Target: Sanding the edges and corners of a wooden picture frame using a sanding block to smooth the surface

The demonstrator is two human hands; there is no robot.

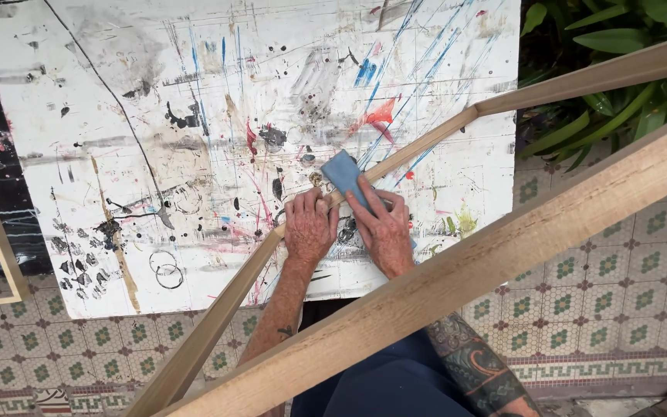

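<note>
wooden frame [503, 255] over paint-spattered board [117, 116] (patterned tile floor [619, 278] beneath).

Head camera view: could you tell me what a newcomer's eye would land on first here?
Probably the paint-spattered white board filling the upper left, streaked with black, blue and red. At its lower edge, the left hand pins a thin wooden frame rail while the right hand presses a blue sanding block on it. A broader wooden bar cuts diagonally across the foreground.
</note>
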